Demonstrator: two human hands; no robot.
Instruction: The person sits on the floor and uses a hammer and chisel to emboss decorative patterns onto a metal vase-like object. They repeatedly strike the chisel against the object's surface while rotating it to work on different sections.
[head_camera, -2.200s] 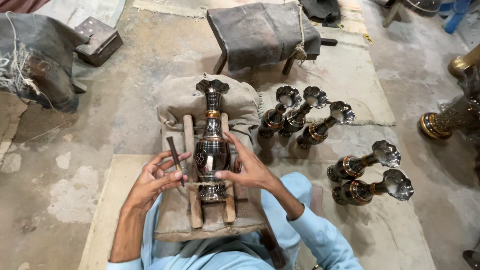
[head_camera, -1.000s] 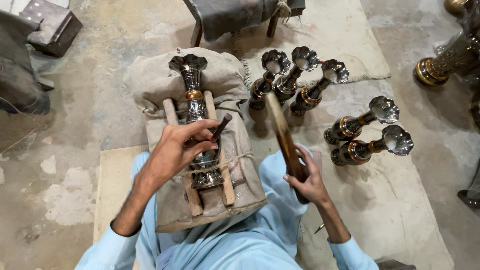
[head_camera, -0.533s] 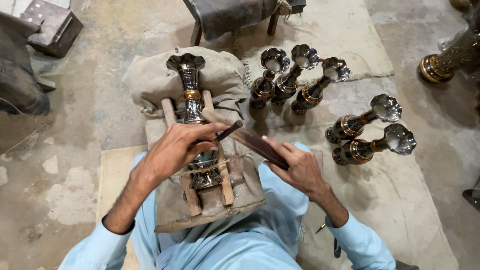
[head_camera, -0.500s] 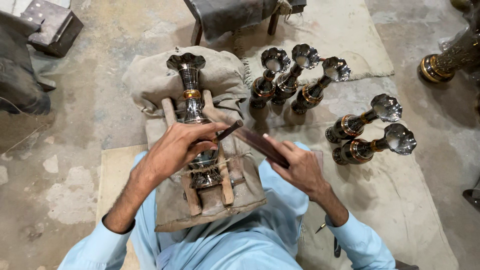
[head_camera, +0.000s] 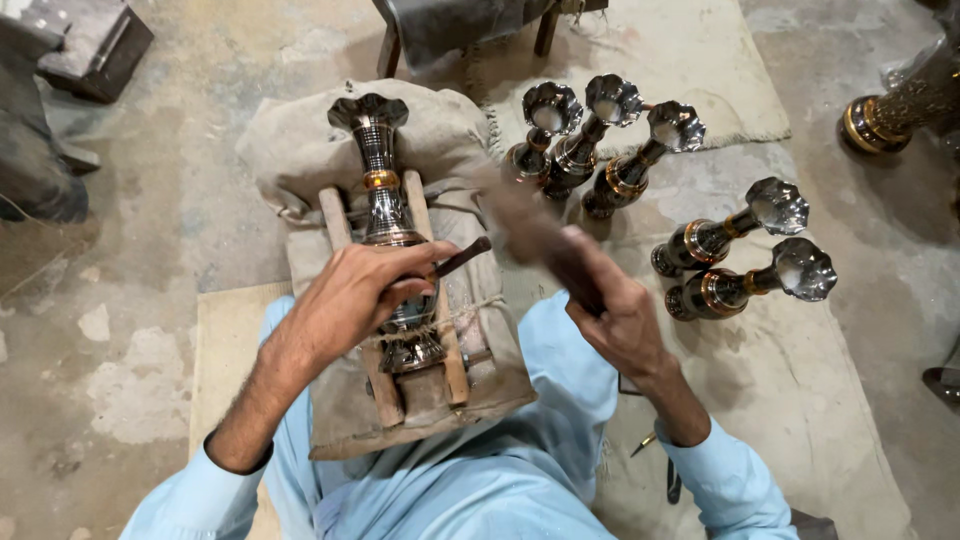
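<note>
On sackcloth cushion, metal vase lying between two wooden slats; left hand pinching small chisel against it, right hand gripping blurred mallet. Five vases lying near right, floor open left.

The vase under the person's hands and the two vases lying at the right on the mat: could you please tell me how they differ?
The vase on the cushion lies cradled between two wooden slats, mouth pointing away from the person; the two vases at the right lie loose on the mat, mouths pointing right. The left hand rests on the first, holding a thin tool against it, with the right hand gripping a blurred striker; nothing touches the pair. All share dark shiny metal, brass-coloured bands and scalloped mouths.
</note>
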